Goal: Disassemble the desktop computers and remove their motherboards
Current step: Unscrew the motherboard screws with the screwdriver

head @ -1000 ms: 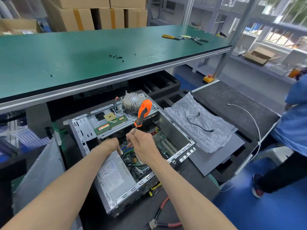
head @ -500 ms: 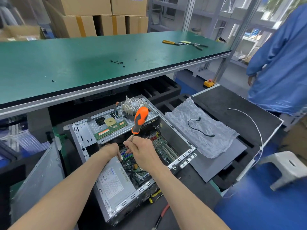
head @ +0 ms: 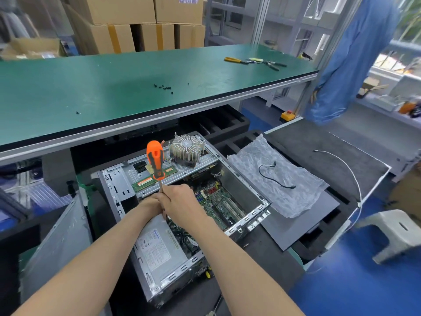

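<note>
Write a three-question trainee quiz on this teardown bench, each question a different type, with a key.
1. True or false: the orange screwdriver lies flat on the green bench.
2. The round finned heatsink rests on: A) the bubble wrap B) the open computer case C) the white stool
3. Fill in: the loose black screws lie on the green ____.

Key: 1 false, the right hand holds its shaft upright; 2 B; 3 bench.
</note>
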The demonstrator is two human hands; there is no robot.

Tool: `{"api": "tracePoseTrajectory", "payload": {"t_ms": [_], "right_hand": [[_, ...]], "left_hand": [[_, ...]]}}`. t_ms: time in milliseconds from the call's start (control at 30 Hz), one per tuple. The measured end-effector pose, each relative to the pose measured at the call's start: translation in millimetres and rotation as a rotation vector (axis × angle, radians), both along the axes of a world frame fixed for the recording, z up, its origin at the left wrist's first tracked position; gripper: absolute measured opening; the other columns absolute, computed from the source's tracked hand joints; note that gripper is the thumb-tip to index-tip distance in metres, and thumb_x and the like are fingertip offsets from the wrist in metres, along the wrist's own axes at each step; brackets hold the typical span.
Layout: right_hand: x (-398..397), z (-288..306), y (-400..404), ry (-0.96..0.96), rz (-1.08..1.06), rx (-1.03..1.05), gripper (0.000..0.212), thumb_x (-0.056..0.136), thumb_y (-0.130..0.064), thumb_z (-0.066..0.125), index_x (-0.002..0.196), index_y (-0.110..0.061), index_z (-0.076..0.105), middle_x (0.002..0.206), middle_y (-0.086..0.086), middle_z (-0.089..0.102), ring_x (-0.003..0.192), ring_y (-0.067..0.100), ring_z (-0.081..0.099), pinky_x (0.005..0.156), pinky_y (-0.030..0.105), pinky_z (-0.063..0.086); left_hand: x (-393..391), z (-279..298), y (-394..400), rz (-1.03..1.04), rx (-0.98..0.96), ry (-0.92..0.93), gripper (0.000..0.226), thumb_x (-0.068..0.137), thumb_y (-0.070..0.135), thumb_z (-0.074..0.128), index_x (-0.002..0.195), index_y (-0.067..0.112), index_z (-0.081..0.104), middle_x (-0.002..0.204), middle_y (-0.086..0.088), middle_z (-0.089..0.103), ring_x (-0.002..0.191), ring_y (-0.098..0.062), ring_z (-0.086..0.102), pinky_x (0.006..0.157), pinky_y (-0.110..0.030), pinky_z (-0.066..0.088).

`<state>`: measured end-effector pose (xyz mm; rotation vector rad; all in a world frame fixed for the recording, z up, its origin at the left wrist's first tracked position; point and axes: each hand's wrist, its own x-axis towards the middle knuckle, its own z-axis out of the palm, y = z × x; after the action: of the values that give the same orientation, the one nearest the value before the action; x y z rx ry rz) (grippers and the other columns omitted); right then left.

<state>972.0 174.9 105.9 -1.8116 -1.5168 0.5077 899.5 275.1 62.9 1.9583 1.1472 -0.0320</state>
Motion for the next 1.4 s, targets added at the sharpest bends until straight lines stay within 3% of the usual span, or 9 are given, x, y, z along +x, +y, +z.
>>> {"api": "tracePoseTrajectory", "payload": {"t_ms": [67,167,367,533,667,767,933,1200,1400], "right_hand": [[0.6,3.0,2.5,-0.023,-0.005,-0.035,0.034,0.103,-0.030,0.053,0.089,-0.002,0.066,0.073,0.016,0.062,0.078,0.036,0.056,0.071,0.043,0.047],[6.4,5.2,3.0,-0.051,-0.025,-0.078,0.038,0.105,-0.031,0.050,0.097,0.000,0.070,0.083,0.021,0.068,0.089,0.038,0.056,0.076,0.046,0.048],[6.6,12.3,0.2,-0.104,-0.055,-0.105,0.041,0.104,-0.031,0.050,0.086,0.002,0.066,0.080,0.023,0.066,0.081,0.038,0.056,0.073,0.047,0.050],[2.3,23.3,-7.7,-0.124,-0.013,-0.153,0.039,0.103,-0.039,0.050,0.078,-0.009,0.055,0.082,0.015,0.063,0.076,0.032,0.054,0.074,0.047,0.051],[0.0,59.6,-19.3,-0.078,-0.073,0.184,0.020,0.094,-0.043,0.060,0.097,-0.029,0.046,0.080,-0.009,0.051,0.066,0.010,0.049,0.065,0.029,0.040],[-3.6,95.6,-17.6,-0.158,-0.080,0.392,0.043,0.097,-0.047,0.055,0.128,-0.024,0.039,0.102,-0.002,0.057,0.070,0.018,0.057,0.061,0.034,0.046],[-3.3,128.3,-1.6,-0.535,-0.075,0.242,0.030,0.103,-0.040,0.050,0.102,-0.015,0.034,0.071,0.003,0.048,0.065,0.034,0.053,0.054,0.037,0.038],[13.8,154.4,1.7,-0.416,0.092,-0.034,0.023,0.097,-0.026,0.059,0.100,-0.016,0.038,0.089,0.013,0.053,0.089,0.038,0.050,0.070,0.038,0.036],[24.4,170.9,-10.5,-0.317,0.247,-0.084,0.011,0.083,-0.004,0.060,0.089,-0.013,0.060,0.075,-0.006,0.054,0.083,0.026,0.058,0.068,0.035,0.047]], "left_hand": [[-10.9,2.7,2.7,-0.061,-0.010,0.071,0.023,0.103,-0.001,0.041,0.099,0.017,0.055,0.079,0.004,0.047,0.070,-0.005,0.045,0.064,-0.007,0.041],[-19.0,11.4,5.8,-0.151,-0.063,0.137,0.027,0.094,-0.001,0.046,0.073,0.009,0.061,0.075,-0.006,0.056,0.073,-0.018,0.047,0.070,-0.033,0.043],[-25.8,27.1,-4.1,-0.192,0.011,-0.032,0.029,0.088,0.003,0.058,0.079,0.029,0.067,0.071,0.011,0.069,0.071,-0.002,0.059,0.059,-0.018,0.044],[-25.6,30.7,-10.2,-0.245,0.061,-0.091,0.032,0.089,-0.008,0.052,0.077,0.020,0.062,0.077,-0.001,0.061,0.076,-0.018,0.049,0.068,-0.026,0.047],[-24.5,29.5,-11.9,-0.292,0.020,-0.105,0.014,0.092,0.001,0.060,0.087,0.014,0.063,0.090,-0.007,0.065,0.084,-0.016,0.056,0.082,-0.030,0.055],[-24.2,22.0,-8.7,-0.227,-0.032,-0.087,0.008,0.094,0.011,0.066,0.098,0.009,0.073,0.097,-0.004,0.069,0.094,-0.016,0.057,0.090,-0.032,0.048],[-21.5,16.6,-6.0,-0.132,-0.067,-0.065,0.009,0.092,0.015,0.071,0.090,0.014,0.080,0.094,0.000,0.076,0.096,-0.014,0.065,0.089,-0.029,0.048],[-23.3,14.9,-7.0,-0.213,-0.026,-0.151,0.026,0.097,0.027,0.061,0.084,0.040,0.080,0.104,0.016,0.073,0.106,-0.001,0.062,0.095,-0.030,0.043],[-20.8,18.1,-15.6,-0.151,-0.090,-0.156,0.043,0.102,0.049,0.044,0.084,0.037,0.080,0.099,0.017,0.074,0.095,0.005,0.066,0.083,-0.020,0.041]]}}
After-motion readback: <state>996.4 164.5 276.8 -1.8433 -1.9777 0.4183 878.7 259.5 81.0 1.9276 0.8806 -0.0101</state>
